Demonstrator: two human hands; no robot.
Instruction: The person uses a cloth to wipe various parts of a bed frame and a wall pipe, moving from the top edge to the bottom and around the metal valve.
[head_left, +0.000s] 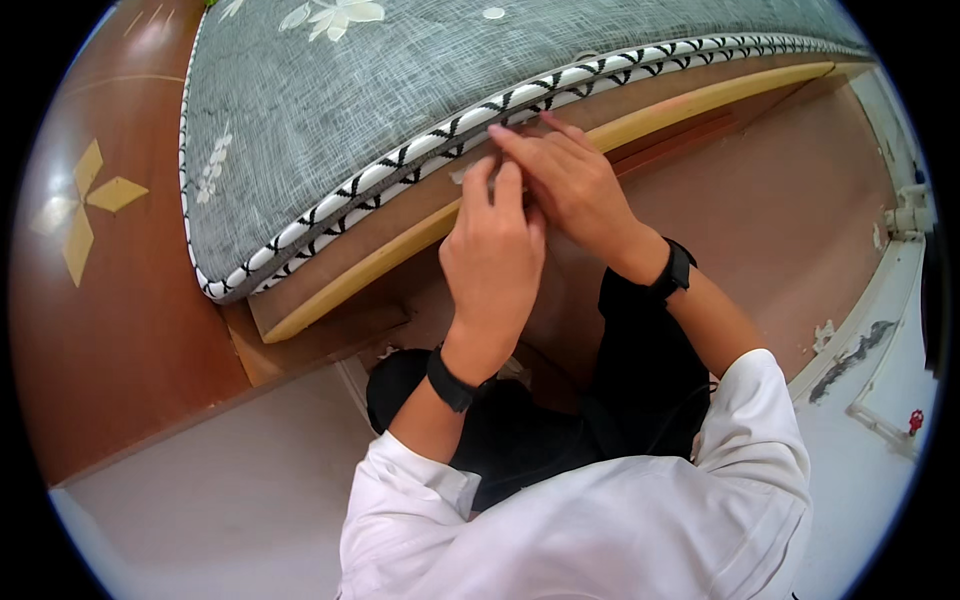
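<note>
A grey mattress (315, 127) with pale flower patterns and black-and-white edge piping lies on a wooden bed frame (367, 266) before me. My left hand (495, 247) is over the frame's yellow edge, its fingers bent down near a small whitish piece (459, 175), perhaps paper or plastic. Close beside it, my right hand (574, 184) reaches to the lower piping of the mattress. The fingertips of both hands nearly meet. Whether anything small is between them is hidden. Each wrist wears a black band.
At the left stands a reddish-brown wooden headboard or panel (142, 300) with yellow diamond inlays. My knees, in black trousers, are under the frame's edge. To the right are a brownish floor (750, 217), a white wall (862, 360) with peeling paint, and white pipes (909, 220) with a red valve handle (916, 421).
</note>
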